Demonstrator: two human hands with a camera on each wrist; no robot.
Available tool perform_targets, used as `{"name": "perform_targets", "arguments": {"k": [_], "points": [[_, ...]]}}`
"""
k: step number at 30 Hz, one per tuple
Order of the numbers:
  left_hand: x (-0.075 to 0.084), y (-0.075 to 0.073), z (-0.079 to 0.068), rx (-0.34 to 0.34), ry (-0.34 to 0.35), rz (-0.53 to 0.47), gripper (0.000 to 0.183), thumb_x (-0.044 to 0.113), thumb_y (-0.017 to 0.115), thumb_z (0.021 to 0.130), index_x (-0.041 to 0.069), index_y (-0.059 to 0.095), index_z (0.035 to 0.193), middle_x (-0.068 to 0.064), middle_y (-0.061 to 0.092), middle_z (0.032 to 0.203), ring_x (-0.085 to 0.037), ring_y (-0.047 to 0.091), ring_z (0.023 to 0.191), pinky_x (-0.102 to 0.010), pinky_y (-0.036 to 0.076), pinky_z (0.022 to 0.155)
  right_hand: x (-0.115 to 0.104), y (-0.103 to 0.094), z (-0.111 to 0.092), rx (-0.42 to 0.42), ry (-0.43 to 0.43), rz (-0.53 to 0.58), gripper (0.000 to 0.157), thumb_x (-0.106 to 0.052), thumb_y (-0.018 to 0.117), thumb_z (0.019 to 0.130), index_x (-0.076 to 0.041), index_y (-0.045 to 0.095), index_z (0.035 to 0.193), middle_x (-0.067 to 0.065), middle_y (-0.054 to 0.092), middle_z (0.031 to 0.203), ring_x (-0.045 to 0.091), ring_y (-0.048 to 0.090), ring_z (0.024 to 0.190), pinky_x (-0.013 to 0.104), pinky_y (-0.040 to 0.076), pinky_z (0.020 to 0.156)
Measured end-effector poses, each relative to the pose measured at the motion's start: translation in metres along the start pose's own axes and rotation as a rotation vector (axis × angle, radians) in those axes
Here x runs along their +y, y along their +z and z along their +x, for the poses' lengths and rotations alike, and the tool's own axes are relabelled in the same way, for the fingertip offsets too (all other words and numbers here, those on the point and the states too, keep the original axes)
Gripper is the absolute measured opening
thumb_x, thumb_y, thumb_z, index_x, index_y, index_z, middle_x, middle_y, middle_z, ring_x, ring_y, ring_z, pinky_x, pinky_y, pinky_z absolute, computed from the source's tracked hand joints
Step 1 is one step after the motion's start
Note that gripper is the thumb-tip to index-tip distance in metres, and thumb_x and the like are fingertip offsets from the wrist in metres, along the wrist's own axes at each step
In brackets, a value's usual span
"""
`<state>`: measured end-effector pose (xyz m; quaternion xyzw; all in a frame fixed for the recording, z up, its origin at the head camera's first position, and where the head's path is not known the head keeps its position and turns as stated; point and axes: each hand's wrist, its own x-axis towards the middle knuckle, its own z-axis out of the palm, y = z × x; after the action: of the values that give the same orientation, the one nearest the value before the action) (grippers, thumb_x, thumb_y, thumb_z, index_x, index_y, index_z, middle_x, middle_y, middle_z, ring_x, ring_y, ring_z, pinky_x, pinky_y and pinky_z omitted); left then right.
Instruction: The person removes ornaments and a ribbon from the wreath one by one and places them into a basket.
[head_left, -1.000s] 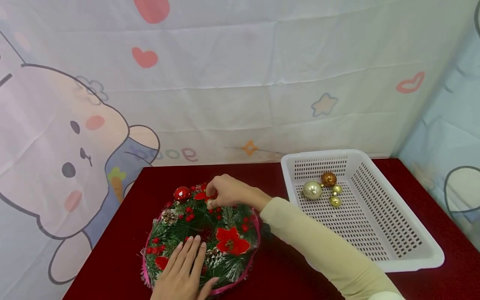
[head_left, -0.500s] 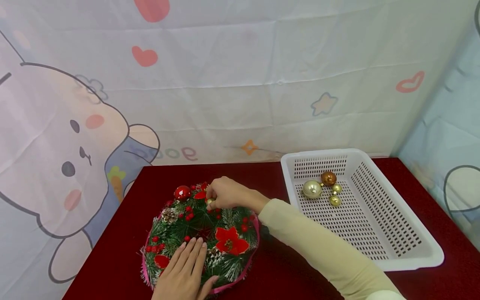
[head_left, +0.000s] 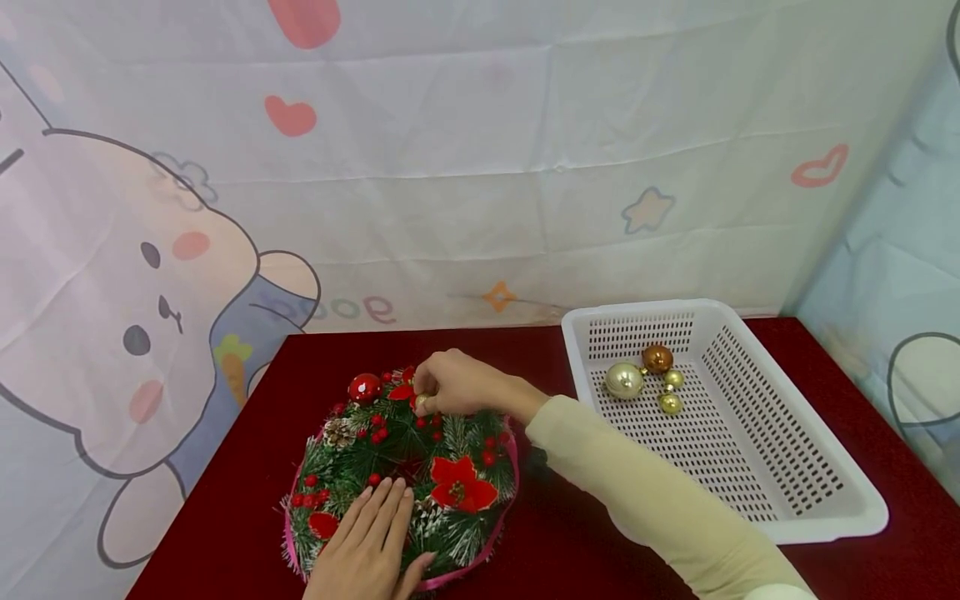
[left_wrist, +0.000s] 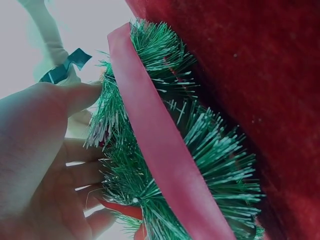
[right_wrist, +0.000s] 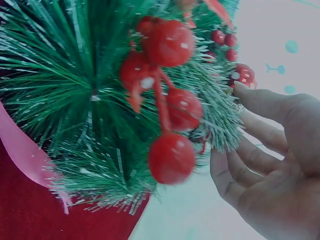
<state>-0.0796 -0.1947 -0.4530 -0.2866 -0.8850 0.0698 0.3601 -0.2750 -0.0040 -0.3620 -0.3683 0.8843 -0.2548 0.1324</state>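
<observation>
A green Christmas wreath (head_left: 341,475) with frosted tips, red berries, pinecones and red poinsettias lies on the table. My left hand (head_left: 366,542) rests on its near side with fingers straight. In the left wrist view, that hand's thumb and fingers lie along the greenery beside a pink ribbon (left_wrist: 155,135). At the wreath's far side, my right hand (head_left: 459,385) pinches a small gold bauble (head_left: 422,401) beside a red poinsettia (head_left: 402,389). Most of that bauble is hidden by the fingers. A shiny red bauble (head_left: 365,388) sits on the wreath's far left edge.
To the right stands a white perforated basket (head_left: 806,433). Inside it are a large pale gold bauble (head_left: 624,381), a copper bauble (head_left: 657,359) and two small gold baubles (head_left: 671,403). Dark red cloth (head_left: 225,500) covers the table, with a printed curtain (head_left: 480,167) behind it.
Both hands stay almost in place. The right fingers shift slightly on the small gold bauble at the wreath's far side.
</observation>
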Motion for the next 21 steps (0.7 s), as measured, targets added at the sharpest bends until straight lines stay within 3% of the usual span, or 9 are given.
{"name": "perform_targets", "arguments": {"k": [6, 15, 21], "points": [[-0.001, -0.001, -0.002, -0.025, 0.001, 0.002, 0.086, 0.064, 0.014, 0.110, 0.005, 0.074, 0.128, -0.010, 0.076, 0.130, -0.024, 0.073, 0.121, -0.037, 0.053, 0.109, -0.004, -0.014, -0.009, 0.024, -0.012, 0.034, 0.023, -0.025, 0.072, 0.102, -0.010, 0.075, 0.119, 0.002, 0.078, 0.111, 0.014, 0.072, 0.102, 0.032, 0.062, 0.094], [-0.001, -0.001, -0.003, -0.020, 0.002, 0.003, 0.086, 0.061, 0.013, 0.111, 0.004, 0.075, 0.126, -0.010, 0.076, 0.128, -0.024, 0.073, 0.120, -0.038, 0.054, 0.108, -0.001, -0.031, -0.022, 0.079, -0.001, 0.093, 0.028, -0.025, 0.071, 0.102, -0.008, 0.072, 0.125, 0.004, 0.077, 0.115, 0.017, 0.073, 0.106, 0.035, 0.061, 0.097], [0.000, -0.003, -0.003, -0.044, -0.008, 0.017, 0.087, 0.063, 0.012, 0.111, 0.005, 0.075, 0.128, -0.009, 0.076, 0.131, -0.023, 0.073, 0.122, -0.037, 0.053, 0.110, -0.002, -0.030, -0.022, 0.069, -0.038, 0.111, 0.024, -0.023, 0.071, 0.103, -0.008, 0.074, 0.121, 0.004, 0.078, 0.111, 0.018, 0.073, 0.103, 0.033, 0.062, 0.093]]}}
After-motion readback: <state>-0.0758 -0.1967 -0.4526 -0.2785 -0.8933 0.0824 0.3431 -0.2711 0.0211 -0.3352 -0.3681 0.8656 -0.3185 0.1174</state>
